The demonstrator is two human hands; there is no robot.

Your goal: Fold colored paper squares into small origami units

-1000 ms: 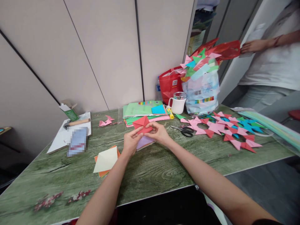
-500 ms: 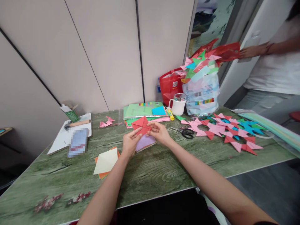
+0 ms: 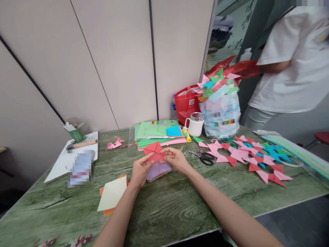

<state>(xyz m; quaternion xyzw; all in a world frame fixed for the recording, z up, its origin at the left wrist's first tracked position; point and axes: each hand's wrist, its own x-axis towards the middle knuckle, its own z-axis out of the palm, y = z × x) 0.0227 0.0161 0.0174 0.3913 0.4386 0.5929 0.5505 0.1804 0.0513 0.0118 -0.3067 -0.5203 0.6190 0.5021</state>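
Both hands pinch the red folded paper (image 3: 154,151), left hand (image 3: 140,168) at its lower left edge, right hand (image 3: 175,158) at its right corner, just above a purple paper stack (image 3: 158,170). The green table (image 3: 167,202) is bare toward its near edge. Scissors (image 3: 205,157) lie near on the right, cream sheets (image 3: 112,193) to the left.
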